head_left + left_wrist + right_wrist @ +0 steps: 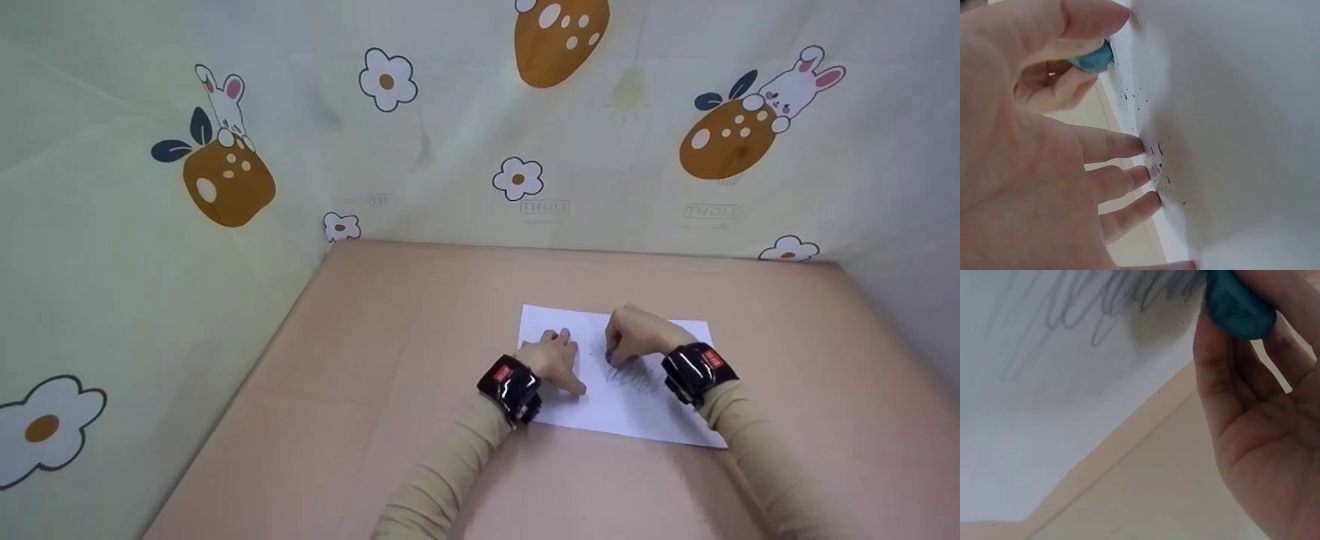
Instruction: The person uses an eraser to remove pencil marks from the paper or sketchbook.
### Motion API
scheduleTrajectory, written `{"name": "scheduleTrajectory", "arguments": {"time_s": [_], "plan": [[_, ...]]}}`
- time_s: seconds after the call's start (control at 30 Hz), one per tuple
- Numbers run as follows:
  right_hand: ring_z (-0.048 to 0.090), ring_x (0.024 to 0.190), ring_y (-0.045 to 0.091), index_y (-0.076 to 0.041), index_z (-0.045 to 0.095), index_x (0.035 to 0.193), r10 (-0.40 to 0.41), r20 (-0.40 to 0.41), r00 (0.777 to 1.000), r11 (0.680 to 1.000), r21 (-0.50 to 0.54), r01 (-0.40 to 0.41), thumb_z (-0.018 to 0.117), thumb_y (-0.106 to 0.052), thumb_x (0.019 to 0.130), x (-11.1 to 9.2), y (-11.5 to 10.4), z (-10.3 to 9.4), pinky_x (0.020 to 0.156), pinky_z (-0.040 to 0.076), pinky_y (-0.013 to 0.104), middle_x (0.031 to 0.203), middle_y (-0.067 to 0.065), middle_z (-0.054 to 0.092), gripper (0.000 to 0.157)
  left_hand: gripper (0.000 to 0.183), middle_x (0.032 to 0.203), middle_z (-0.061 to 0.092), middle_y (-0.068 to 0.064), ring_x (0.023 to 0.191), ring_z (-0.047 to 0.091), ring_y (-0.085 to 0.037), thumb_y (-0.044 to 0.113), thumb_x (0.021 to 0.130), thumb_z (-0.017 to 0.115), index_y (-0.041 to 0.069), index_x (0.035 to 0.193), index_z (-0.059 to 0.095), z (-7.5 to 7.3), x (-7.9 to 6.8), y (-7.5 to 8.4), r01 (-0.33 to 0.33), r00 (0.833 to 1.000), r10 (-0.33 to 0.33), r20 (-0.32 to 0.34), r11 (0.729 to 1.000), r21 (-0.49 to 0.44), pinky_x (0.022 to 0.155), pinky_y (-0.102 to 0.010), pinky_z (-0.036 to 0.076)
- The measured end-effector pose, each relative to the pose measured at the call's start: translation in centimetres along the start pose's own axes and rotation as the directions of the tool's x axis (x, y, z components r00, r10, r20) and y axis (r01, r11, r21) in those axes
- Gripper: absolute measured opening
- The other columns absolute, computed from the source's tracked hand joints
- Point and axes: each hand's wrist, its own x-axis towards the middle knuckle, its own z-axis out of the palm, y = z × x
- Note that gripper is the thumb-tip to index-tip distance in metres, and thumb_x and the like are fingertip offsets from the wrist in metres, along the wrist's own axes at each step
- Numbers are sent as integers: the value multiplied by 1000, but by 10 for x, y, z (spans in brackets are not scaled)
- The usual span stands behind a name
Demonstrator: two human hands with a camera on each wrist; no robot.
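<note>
Shows, from the head view, a person's two bare hands over a sheet of white paper (600, 416), set slightly aslant on a tan table (390, 360). To one side, a left hand (551, 356) with fingers spread and fingertips resting on the sheet; to the other, a right hand (636, 331) pinching a soft-looking blue lump (1239, 308), probably an eraser, between thumb and fingers. Places the lump at the upper left end of a grey looping scribble (637, 375), with firm contact against the paper hard to confirm. Also shows dark crumbs (1159, 149) scattered near the left fingertips. To rub well, by best judgement: press lightly and evenly, use short strokes, keep the sheet braced close to the rubbing to avoid creases, turn the lump to a cleaner face at any sign of smearing, and brush crumbs aside rather than grinding them in. For writing, look to the wall cloth (450, 127) behind, printed with rabbits, orange fruit and white flowers: faint boxed capitals in three places, seemingly THOLI or perhaps LIGHT reversed, too pale to be certain. On each black wrist device (520, 394), a small red label (502, 373) with lettering too small to read; on the lump, no visible brand
</note>
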Motion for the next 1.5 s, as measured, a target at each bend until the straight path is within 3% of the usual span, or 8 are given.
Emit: {"name": "scheduleTrajectory", "arguments": {"time_s": [0.17, 0.33, 0.5, 0.63, 0.83, 1.03, 1.3, 1.5], "plan": [[50, 53, 5, -1, 71, 68, -26, -91, 995, 1000, -1, 26, 76, 1, 66, 0, 8, 4, 52, 44, 18, 63, 6, 67, 5, 80, 158, 24, -2, 144, 24, -20, 52, 81, 64, 15, 146, 37, 1, 1, 0, 2, 1000, -2, -1, 1000, -9, 111, -51, 35], [52, 53, 5, -2, 72, 68, 28, -24, 999, 997, 66, -27, 78, -2, 67, -8, 13, 3, 51, 46, 19, 64, 6, 68, 6, 80, 158, 24, -3, 144, 24, -20, 51, 81, 65, 14, 146, 37, 3, 0, 2, -2, 1000, 2, 1, 1000, -16, 111, -51, 35], [52, 57, 5, 0, 72, 72, -9, -124, 992, 999, 33, 14, 77, -3, 70, -8, 16, 7, 54, 46, 18, 69, 9, 70, 7, 79, 157, 26, -4, 143, 26, -21, 51, 80, 65, 13, 145, 39, 2, 0, 2, -1, 1000, 1, -7, 1000, -11, 110, -52, 36], [51, 52, 7, -1, 71, 67, 2, -71, 998, 1000, 20, -1, 77, -1, 66, -8, 11, 5, 51, 45, 19, 63, 7, 68, 6, 80, 159, 24, -5, 145, 24, -22, 50, 81, 65, 13, 146, 37, 1, 0, 1, -9, 1000, 9, 1, 999, -30, 111, -53, 34], [50, 53, 6, -1, 70, 67, -31, -138, 990, 1000, -9, 30, 73, 0, 68, -4, 9, 7, 51, 44, 18, 61, 7, 66, 3, 78, 157, 26, -4, 143, 26, -21, 51, 82, 64, 14, 146, 38, 1, 0, 1, 7, 1000, -7, -1, 1000, -9, 109, -54, 36], [49, 51, 7, -2, 69, 65, 19, -97, 995, 1000, 21, -17, 74, 0, 65, -7, 4, 9, 49, 43, 19, 60, 4, 64, 5, 79, 158, 25, -4, 143, 26, -21, 52, 82, 63, 14, 146, 37, 1, 0, 0, 6, 1000, -6, 5, 1000, -8, 110, -53, 36], [46, 52, 6, -3, 68, 63, -79, -90, 993, 997, -15, 78, 75, 0, 66, -15, -2, 13, 49, 41, 17, 58, 2, 61, 9, 80, 159, 21, -5, 145, 23, -22, 52, 82, 63, 13, 147, 36, 0, 0, 1, -6, 1000, 6, 6, 999, -36, 111, -55, 33], [48, 56, 6, -1, 70, 68, -59, -99, 993, 998, -11, 58, 75, 0, 69, -20, -4, 15, 53, 42, 17, 62, 4, 65, 5, 81, 159, 21, -4, 145, 22, -21, 52, 82, 64, 14, 147, 35, 2, 0, 2, 4, 1000, -3, 13, 999, -40, 112, -55, 32]]}}
